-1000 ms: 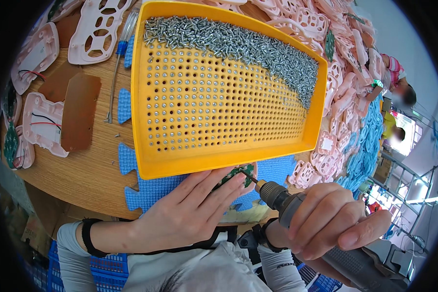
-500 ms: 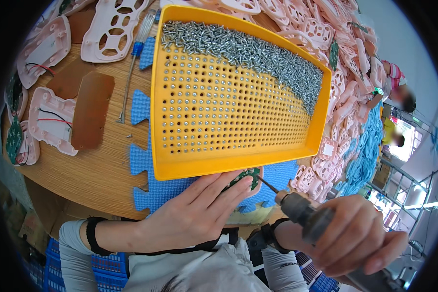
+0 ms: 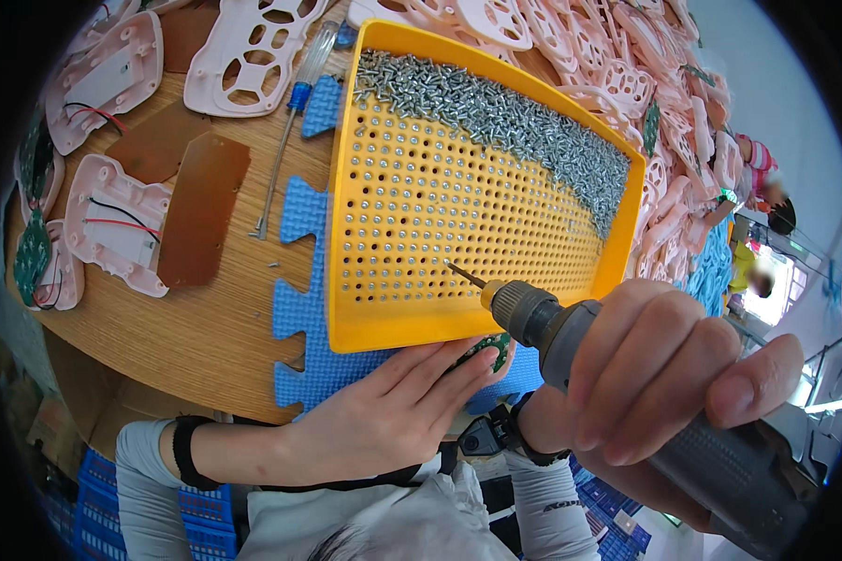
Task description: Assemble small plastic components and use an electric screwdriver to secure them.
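In my right hand (image 3: 669,374) is a dark electric screwdriver (image 3: 571,341), fingers wrapped round its body. Its thin bit points left and down over the front part of a yellow screw tray (image 3: 421,335), its tip at or just above the rows of holes. Many holes hold small silver screws, and a heap of loose screws (image 3: 505,112) lies along the tray's far side. My left hand (image 3: 384,402) presses its fingers over a green circuit board (image 3: 493,353) in a pink plastic shell at the tray's near edge. Most of that shell is hidden.
Under the tray lies a blue foam mat (image 3: 323,385) on the wooden table. To the left are pink shells (image 3: 112,229) with wires, brown sheets (image 3: 206,210) and a hand screwdriver (image 3: 295,103). Pink parts (image 3: 617,84) pile up beyond the tray. Other people are at the far right.
The electric screwdriver's bit has moved from the circuit board up and left over the tray's screw holes. My left hand stays on the board. The whole view has shifted slightly.
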A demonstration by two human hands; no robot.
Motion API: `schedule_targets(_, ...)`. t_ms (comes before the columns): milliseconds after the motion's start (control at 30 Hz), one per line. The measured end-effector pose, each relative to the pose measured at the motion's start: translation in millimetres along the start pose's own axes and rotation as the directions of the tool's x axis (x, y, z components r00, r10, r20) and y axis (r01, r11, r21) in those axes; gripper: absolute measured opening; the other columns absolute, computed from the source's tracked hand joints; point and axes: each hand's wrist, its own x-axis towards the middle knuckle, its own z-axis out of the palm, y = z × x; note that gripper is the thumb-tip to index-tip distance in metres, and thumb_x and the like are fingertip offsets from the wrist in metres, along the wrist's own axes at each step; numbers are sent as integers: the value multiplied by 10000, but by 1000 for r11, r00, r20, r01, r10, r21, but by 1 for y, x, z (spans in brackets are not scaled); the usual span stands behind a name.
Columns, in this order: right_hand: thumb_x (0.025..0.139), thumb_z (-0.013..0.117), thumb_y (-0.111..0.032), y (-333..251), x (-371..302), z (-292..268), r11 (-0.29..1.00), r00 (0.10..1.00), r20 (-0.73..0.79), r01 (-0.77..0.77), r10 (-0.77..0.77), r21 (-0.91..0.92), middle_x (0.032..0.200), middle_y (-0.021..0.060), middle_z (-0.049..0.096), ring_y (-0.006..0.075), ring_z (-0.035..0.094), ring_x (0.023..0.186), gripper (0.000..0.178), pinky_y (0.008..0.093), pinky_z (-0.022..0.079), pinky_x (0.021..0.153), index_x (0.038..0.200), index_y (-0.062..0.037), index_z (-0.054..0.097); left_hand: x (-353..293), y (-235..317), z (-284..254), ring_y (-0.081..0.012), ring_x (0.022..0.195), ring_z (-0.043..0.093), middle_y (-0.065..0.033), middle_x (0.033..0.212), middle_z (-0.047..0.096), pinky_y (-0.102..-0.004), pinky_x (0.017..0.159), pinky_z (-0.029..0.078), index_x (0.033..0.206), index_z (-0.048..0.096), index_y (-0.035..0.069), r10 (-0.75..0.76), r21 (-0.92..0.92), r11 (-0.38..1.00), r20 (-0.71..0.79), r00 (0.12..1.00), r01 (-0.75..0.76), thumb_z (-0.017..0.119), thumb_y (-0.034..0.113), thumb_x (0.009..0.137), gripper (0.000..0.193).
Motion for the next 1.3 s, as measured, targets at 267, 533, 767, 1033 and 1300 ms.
schedule_targets(267,873,619,-308,1,0,1,997,998,1,-67,67,-40,743,83,628,181,617,647,391,285,515,555,1042,-40,389,-1,-2,-2,-247,1228,470,-129,1295,519,-372,1061,321,1191,569,-26,2,25,1000,17,1000,-2,510,244,839,448)
schedule_targets(533,901,564,-316,1,4,0,992,992,38,-115,117,-55,777,85,625,184,623,655,356,283,514,564,1067,-46,403,-1,0,1,-267,1238,457,-141,1314,500,-385,1066,315,1161,593,-3,1,9,1000,-15,1000,-1,484,250,838,424)
schedule_targets(767,861,612,-336,-5,2,18,999,972,-234,-25,19,-24,694,44,601,151,605,589,390,232,494,510,1047,-36,444,-2,1,-1,-266,1250,444,-139,1318,497,-382,1073,306,1169,586,-7,1,-16,1000,-15,1000,-1,475,242,833,433)
schedule_targets(1033,836,641,-252,-51,-21,37,984,849,-500,173,-171,-44,559,32,559,141,573,483,300,191,488,476,940,-35,463,-8,-5,1,-302,1102,556,-144,1152,590,-413,930,453,1113,581,-41,-241,-393,909,-225,944,138,696,100,734,420)
schedule_targets(1300,942,433,-120,-52,-35,48,979,979,-196,-4,46,205,668,84,578,190,589,558,78,262,511,474,958,-43,430,-9,-11,-7,-235,952,577,-114,1097,600,-329,717,494,1101,598,-17,-289,-316,925,-223,931,211,699,134,729,414)
